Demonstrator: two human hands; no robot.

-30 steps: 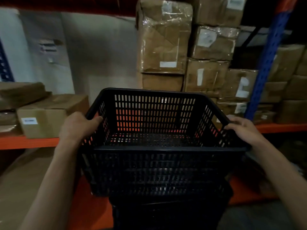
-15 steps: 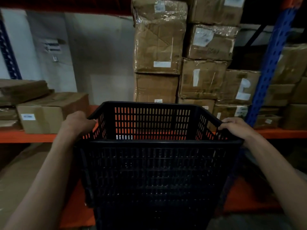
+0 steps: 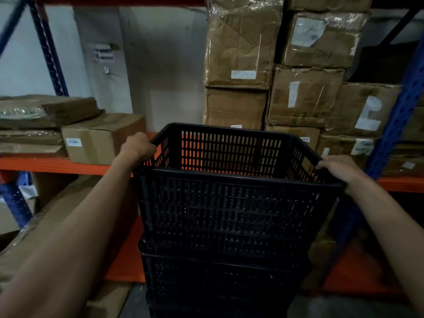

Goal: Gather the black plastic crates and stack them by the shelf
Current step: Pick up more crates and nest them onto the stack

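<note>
Off to the left of my left hand (image 3: 138, 146), a small cardboard box (image 3: 101, 137) sits on the orange shelf beam (image 3: 52, 165). My left hand curls over the left rim of the black crate (image 3: 231, 203), which sits between my hands on top of another crate (image 3: 218, 278) beneath it. My right hand (image 3: 339, 168) grips the right rim. Beyond my hands, stacked cartons (image 3: 305, 95) fill the rack, with a blue upright (image 3: 399, 111) beyond my right hand.
</note>
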